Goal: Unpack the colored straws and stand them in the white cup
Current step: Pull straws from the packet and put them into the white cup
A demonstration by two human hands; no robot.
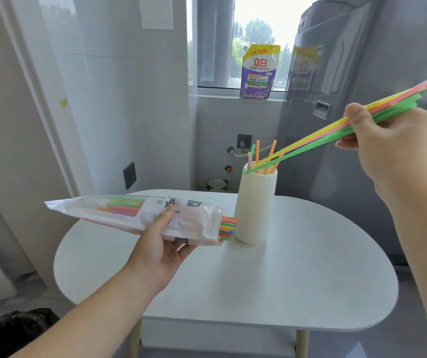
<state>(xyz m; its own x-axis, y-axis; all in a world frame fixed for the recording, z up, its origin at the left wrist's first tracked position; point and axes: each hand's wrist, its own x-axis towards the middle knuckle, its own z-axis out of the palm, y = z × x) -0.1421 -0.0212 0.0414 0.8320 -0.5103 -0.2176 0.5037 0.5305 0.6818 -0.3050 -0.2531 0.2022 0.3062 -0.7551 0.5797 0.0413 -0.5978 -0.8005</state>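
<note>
Lower centre, the left hand [159,244] grips the packet [129,215], thumb on top, fingers curled beneath. Its open end dips right, so the loose straws [229,227] poking out could slide onto the table [284,280]. Their tips sit just beside the white cup [255,210], which is tall and narrow; a sideways shove might topple it. At right, the right hand [393,148] pinches a bunch of straws [310,146] between thumb and fingers. It comes in at a shallow slant, so tips may catch the rim or lever the cup over. The bunch's long axis runs from upper right down to centre, lower ends pointing into the cup mouth among the standing straws [257,156]
</note>
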